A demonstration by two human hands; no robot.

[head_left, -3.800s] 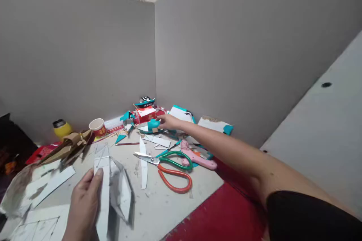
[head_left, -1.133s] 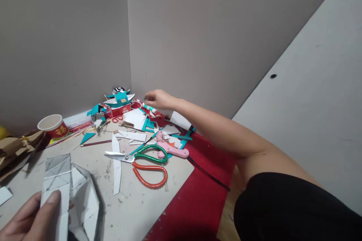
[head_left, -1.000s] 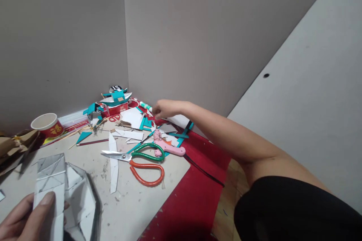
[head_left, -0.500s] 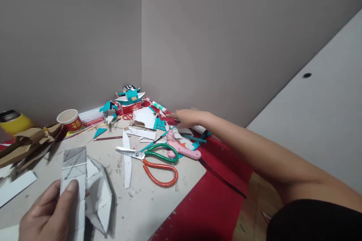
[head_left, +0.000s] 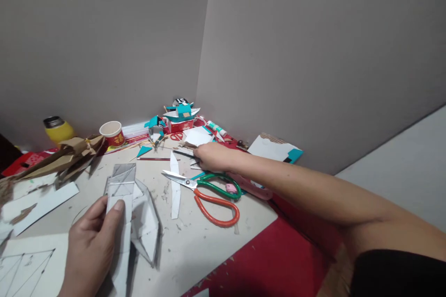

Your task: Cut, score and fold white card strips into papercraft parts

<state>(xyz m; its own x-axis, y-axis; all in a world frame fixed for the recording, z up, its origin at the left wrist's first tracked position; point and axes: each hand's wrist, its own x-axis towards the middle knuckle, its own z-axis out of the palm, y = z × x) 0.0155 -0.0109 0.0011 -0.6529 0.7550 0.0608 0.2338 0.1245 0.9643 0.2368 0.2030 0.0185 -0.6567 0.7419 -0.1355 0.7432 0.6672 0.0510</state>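
Note:
My left hand grips a long white cardboard strip, thumb on top; its grey upper end carries pencil lines. Right behind the strip stands a folded white paper boat shape. My right hand is over the heap of scraps at the back, fingers closed on a thin black pen-like stick that points left. Green-and-orange-handled scissors lie partly spread just below it. Beside their blades is a narrow white paper strip. Under my right forearm, a pink glue gun is partly hidden.
A paper cup, a yellow bottle and a brown cardboard boat stand at the back left. A teal paper boat sits near the wall corner. A drawn sheet lies front left; red cloth borders the table's right.
The view has turned left. My right hand has come from the far scraps toward the scissors and now has the black stick. My left hand still holds the cardboard strip.

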